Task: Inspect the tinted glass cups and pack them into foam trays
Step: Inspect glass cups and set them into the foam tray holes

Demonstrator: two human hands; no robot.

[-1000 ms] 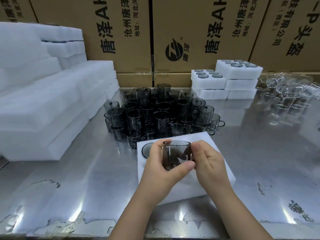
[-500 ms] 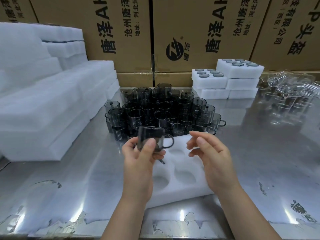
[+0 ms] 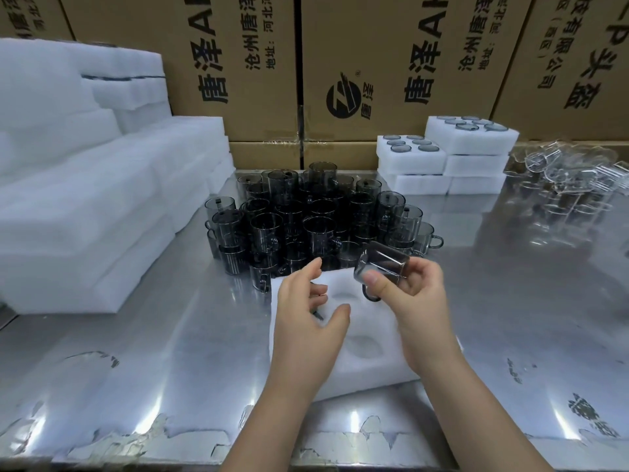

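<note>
A right hand grips a tinted glass cup, tipped sideways, above the foam tray beneath both hands. The left hand hovers beside it, fingers loose, empty. Smooth, brittle glass probably handles best gripped round its body.

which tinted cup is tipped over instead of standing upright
The cup gripped in the right hand, tilted above the foam tray; the cluster of cups behind stands upright.
</note>
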